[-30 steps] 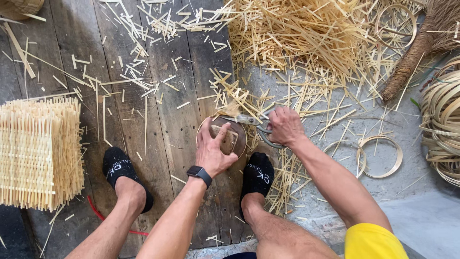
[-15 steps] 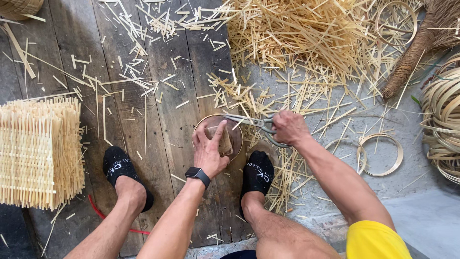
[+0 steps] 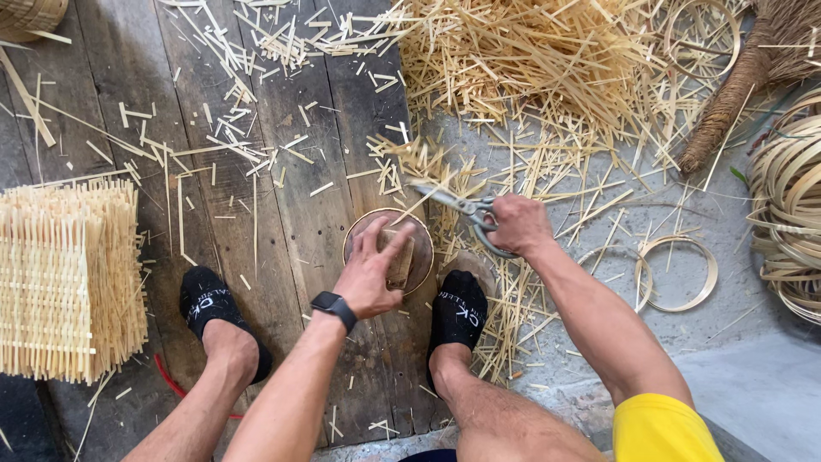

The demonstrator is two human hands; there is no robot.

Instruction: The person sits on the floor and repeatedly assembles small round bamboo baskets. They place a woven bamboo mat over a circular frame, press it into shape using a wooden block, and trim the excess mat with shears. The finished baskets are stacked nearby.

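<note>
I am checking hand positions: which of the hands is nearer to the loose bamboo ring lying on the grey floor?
Right. The right hand, holding scissors, is just left of the bamboo ring; the left hand rests farther left on the round woven piece.

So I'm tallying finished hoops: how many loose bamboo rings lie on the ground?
2 clearly: one ring right of the right hand holding scissors, one ring on the straw pile at top right. Others may be buried or in the coil at the edge.

Your arms are bare, with no sleeves. A black smartwatch (image 3: 333,305) on a black band circles your left wrist. You wear yellow shorts (image 3: 663,430), and black ankle socks (image 3: 205,308) with white lettering cover both feet.
</note>
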